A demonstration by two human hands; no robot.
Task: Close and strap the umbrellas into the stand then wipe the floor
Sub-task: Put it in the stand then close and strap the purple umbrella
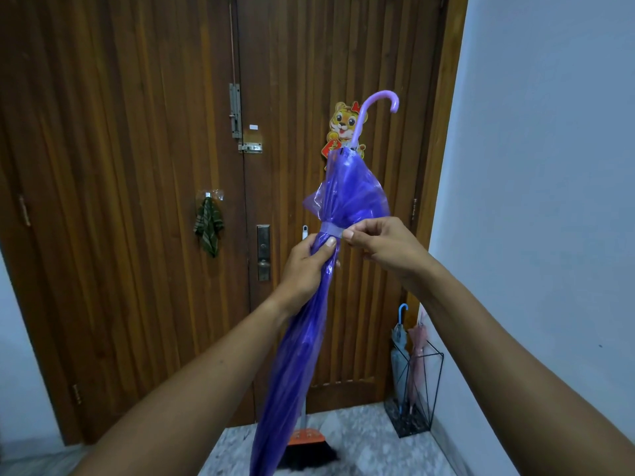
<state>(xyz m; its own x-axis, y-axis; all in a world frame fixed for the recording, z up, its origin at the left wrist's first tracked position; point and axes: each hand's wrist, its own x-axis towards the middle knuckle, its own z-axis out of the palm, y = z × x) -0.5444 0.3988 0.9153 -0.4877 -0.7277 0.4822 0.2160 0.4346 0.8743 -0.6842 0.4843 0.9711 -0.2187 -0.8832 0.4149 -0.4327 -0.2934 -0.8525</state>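
Head view: left hand [307, 266] gripped the folded purple umbrella [309, 338] below its strap [330, 230]; right hand [381, 245] pinched the strap's end.

A brown wooden door [137, 166] of vertical slats is seen behind the grip and fills most of the view. A cartoon tiger sticker [344, 123] is stuck to it straight above the grip and is partly covered. A metal sliding bolt [235, 109] is mounted up and to the left of the grip, with a small hasp latch [251, 147] set just below it. A tarnished lock plate [263, 252] with a handle is fixed left of the grip, at about its height. An orange-headed broom [305, 438] with black bristles is stood well below the grip, its stick mostly hidden. A pale wall [549, 166] is seen to the right.
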